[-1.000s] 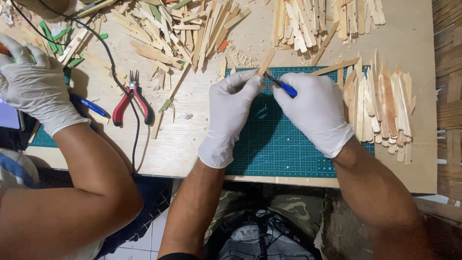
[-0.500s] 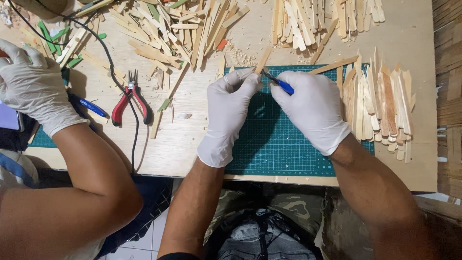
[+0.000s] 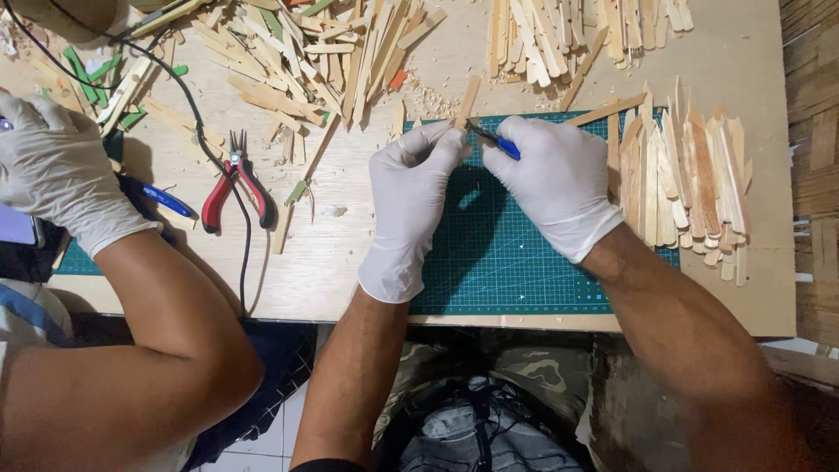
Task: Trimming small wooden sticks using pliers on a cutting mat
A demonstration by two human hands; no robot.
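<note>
Both my hands wear white gloves and work over a green cutting mat (image 3: pixel 516 262). My left hand (image 3: pixel 412 188) pinches a thin wooden stick (image 3: pixel 468 98) that lies at the mat's far edge. My right hand (image 3: pixel 555 179) grips a blue-handled craft knife (image 3: pixel 498 142), its blade tip touching the stick right by my left fingertips.
Pointed cut sticks (image 3: pixel 686 175) lie stacked at the mat's right. Heaps of loose sticks (image 3: pixel 306 52) cover the far side of the board. Red-handled pliers (image 3: pixel 234 188), a black cable and a blue pen (image 3: pixel 162 199) lie left. Another person's gloved hand (image 3: pixel 57 170) and arm reach in at left.
Nearly nothing differs; my right hand with the knife has shifted slightly along the stick. The other person's arm stays put.
</note>
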